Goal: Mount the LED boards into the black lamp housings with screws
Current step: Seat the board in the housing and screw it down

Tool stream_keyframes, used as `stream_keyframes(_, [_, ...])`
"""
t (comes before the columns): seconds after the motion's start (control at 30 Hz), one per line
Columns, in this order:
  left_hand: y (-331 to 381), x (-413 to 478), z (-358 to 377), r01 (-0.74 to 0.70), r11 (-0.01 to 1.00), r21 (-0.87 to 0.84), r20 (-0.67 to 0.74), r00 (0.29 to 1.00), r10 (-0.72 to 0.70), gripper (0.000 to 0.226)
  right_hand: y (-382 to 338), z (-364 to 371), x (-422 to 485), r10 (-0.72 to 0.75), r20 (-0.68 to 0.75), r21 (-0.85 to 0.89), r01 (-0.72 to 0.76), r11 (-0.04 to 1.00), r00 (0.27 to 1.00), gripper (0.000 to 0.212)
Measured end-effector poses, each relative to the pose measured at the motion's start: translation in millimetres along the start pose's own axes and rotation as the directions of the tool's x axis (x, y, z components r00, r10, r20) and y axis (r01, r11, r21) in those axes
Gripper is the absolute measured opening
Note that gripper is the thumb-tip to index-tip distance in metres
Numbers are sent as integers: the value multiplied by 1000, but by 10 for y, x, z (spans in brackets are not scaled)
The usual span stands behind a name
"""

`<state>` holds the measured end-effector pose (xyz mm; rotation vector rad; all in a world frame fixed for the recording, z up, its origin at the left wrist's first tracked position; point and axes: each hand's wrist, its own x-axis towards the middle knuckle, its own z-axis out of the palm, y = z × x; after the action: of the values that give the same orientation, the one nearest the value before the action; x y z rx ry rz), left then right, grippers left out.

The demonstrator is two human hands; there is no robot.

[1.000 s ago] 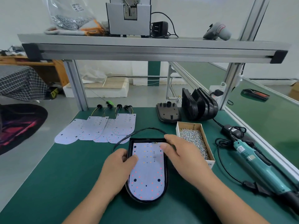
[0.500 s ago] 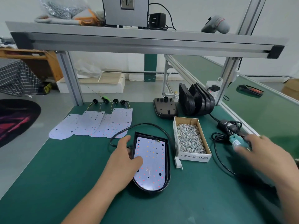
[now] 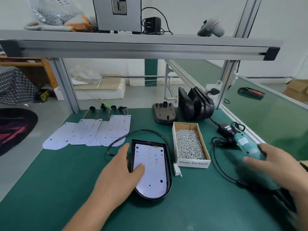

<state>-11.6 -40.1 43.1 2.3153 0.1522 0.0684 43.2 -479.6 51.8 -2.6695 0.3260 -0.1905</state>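
1 white, red-dotted LED board point(image 3: 154, 165) lies in black housing point(image 3: 169, 180); left fingers point(image 3: 122, 151) flat on it, right fingers point(image 3: 250, 159) clasp teal screwdriver point(image 3: 243, 142).

Your right hand point(image 3: 276, 167) has left the LED board point(image 3: 153, 164), crossed over the screw box point(image 3: 191, 163) and landed on the electric screwdriver point(image 3: 245, 144) to the box's right, thumb across its teal body. Left of the box, only your left hand point(image 3: 120, 170) now presses the board, thumb on top.
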Motion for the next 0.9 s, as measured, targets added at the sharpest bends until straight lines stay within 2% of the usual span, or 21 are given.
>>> stream_keyframes(0.03, [-12, 5, 5, 1, 1000, 9, -17, 1000, -1, 81, -14, -51, -23, -7, -13, 210, 9, 978, 1000, 34])
stream_keyframes(0.07, [-32, 21, 6, 2, 1000, 8, -31, 1000, -2, 86, -65, -99, -45, -10, -21, 418, 18, 908, 1000, 28])
stream_keyframes(0.1, [-49, 44, 5, -1, 1000, -9, -35, 999, 1, 88, -144, -129, -52, -10, -24, 595, 22, 804, 1000, 22])
stream_keyframes(0.17, [-59, 89, -2, 3, 998, -59, -20, 1000, -4, 86, -356, -103, -21, -4, -22, 840, 21, 543, 1000, 21])
stream_keyframes(0.23, [-68, 108, -24, 5, 997, -81, -36, 999, -8, 81, -629, 17, 31, 9, 21, 964, -23, 263, 1000, 21])
stream_keyframes(0.3, [-62, 96, -52, -8, 1000, -11, -129, 992, 6, 73, -912, 135, 58, 30, 112, 993, -113, 25, 993, 20])
stream_keyframes(0.33, [-49, 72, -64, -37, 997, 67, -199, 979, 50, 67, -1029, 195, 65, 36, 162, 985, -160, -67, 986, 21])
stream_keyframes(0.4, [38, 7, -85, -176, 965, 197, -282, 932, 227, 47, -1181, 310, 74, 40, 226, 958, -215, -191, 973, 25])
stream_keyframes(0.47, [230, -13, -92, -344, 908, 240, -218, 892, 396, 29, -1240, 422, 80, 48, 237, 945, -218, -245, 970, 27])
stream_keyframes(0.6, [764, 305, 161, -569, 763, 307, 141, 820, 555, 19, -1164, 560, 102, 90, 217, 954, -192, -230, 972, 27])
stream_keyframes(0.7, [1151, 682, 594, -643, 647, 411, 337, 766, 548, 22, -1066, 569, 119, 81, 205, 956, -182, -229, 975, 27])
stream_keyframes(0.8, [1354, 934, 956, -699, 528, 483, 448, 715, 537, 22, -1005, 576, 128, 73, 214, 956, -194, -222, 974, 28])
stream_keyframes(0.9, [1360, 1070, 1131, -711, 530, 462, 536, 700, 472, 26, -960, 583, 155, 80, 221, 955, -199, -221, 972, 31])
